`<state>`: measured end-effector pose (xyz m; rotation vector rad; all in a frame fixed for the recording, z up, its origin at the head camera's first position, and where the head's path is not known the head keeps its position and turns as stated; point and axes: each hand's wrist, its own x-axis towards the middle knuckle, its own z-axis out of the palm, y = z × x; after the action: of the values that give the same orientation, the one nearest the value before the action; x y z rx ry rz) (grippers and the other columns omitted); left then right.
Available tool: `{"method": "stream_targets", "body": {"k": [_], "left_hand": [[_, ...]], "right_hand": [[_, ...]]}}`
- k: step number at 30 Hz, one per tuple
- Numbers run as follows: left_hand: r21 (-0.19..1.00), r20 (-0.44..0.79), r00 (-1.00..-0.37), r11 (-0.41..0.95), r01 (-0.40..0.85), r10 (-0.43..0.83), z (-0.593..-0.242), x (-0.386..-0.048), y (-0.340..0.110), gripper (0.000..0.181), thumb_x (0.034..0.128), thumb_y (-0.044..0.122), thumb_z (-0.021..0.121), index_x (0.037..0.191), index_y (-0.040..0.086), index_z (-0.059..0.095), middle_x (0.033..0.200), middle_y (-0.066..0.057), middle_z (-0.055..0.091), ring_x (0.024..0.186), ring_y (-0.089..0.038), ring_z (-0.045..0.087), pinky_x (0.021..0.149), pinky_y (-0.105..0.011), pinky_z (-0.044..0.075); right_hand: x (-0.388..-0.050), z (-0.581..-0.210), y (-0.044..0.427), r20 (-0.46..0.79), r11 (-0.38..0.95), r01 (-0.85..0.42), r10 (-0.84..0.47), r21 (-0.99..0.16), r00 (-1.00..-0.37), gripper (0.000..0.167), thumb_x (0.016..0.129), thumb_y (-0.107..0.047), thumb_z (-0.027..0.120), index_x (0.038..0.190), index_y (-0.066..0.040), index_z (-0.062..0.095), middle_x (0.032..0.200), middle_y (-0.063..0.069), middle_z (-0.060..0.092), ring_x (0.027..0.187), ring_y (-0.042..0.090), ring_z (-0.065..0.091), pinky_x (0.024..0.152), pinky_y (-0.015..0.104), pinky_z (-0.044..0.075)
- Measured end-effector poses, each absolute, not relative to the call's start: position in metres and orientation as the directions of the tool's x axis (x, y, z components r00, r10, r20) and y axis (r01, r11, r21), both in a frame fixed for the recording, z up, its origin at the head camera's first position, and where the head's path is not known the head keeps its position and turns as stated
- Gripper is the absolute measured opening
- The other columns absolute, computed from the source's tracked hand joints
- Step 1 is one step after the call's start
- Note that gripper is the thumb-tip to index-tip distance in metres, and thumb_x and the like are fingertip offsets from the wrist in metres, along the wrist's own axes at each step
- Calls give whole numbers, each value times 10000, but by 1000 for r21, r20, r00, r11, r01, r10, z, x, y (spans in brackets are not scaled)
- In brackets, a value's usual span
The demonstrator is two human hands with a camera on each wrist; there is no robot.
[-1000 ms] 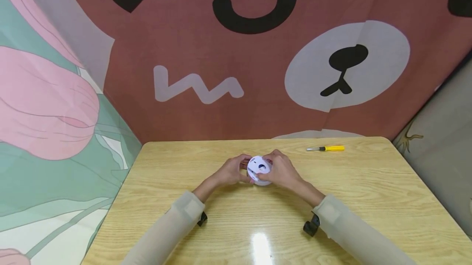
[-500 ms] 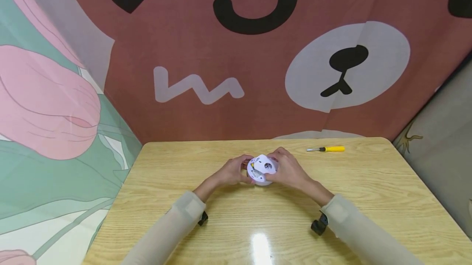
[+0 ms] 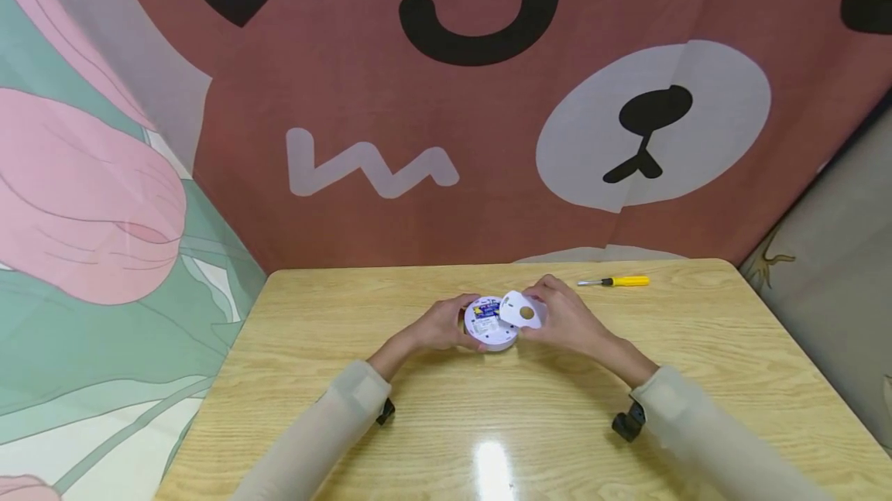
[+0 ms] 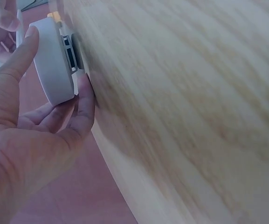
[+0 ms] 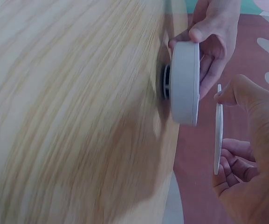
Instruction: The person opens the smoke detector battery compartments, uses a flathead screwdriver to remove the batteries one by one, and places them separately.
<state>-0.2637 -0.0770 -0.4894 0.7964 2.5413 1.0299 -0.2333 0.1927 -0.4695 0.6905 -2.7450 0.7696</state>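
A round white smoke detector (image 3: 496, 337) is held just off the tabletop by my left hand (image 3: 440, 324), its back facing up. Blue and yellow batteries (image 3: 486, 310) and a printed label show in that back. In the left wrist view, my thumb lies on one face and the fingers curl round the far rim of the detector (image 4: 52, 60). My right hand (image 3: 563, 317) pinches a thin white mounting plate (image 3: 513, 303) with a round hole. The right wrist view shows a gap between this plate (image 5: 218, 135) and the detector (image 5: 185, 84).
A screwdriver (image 3: 629, 281) with a yellow handle lies near the back edge of the wooden table (image 3: 334, 292), to the right of my hands. Behind the table hangs a cloth printed with a bear face (image 3: 390, 222).
My right hand has lifted the mounting plate off the smoke detector and moved right with it, uncovering the batteries. The left hand keeps its grip in nearly the same place.
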Motion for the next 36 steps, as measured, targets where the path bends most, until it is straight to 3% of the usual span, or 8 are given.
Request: {"method": "stream_targets", "body": {"k": [14,28,36], "left_hand": [[699,-78,-814,614,367,576,-489,-264,-75,1068,750,325,990,1597,8,423,1539,-178,563,1430,-336,519,1216,-466,387],[703,-74,-814,609,367,575,-489,-264,-75,1060,755,316,989,1600,14,423,1546,-171,558,1433,-328,516,1218,-463,385],[716,-71,-820,601,355,568,-490,-264,-76,1050,749,319,992,1594,35,437,1539,-171,561,1426,-330,519,1219,-468,380]], "right_hand": [[-231,-466,235,322,760,-539,-441,-363,-838,574,685,-194,951,1164,52,750,1055,75,650,950,223,613,847,427,552],[-229,-466,278,324,751,-588,-499,-302,-804,542,673,-189,949,1134,24,761,1049,59,649,900,185,591,787,387,539],[-227,-466,302,265,770,-557,-492,-311,-829,549,689,-201,941,1163,6,758,1083,55,652,923,181,585,777,372,531]]}}
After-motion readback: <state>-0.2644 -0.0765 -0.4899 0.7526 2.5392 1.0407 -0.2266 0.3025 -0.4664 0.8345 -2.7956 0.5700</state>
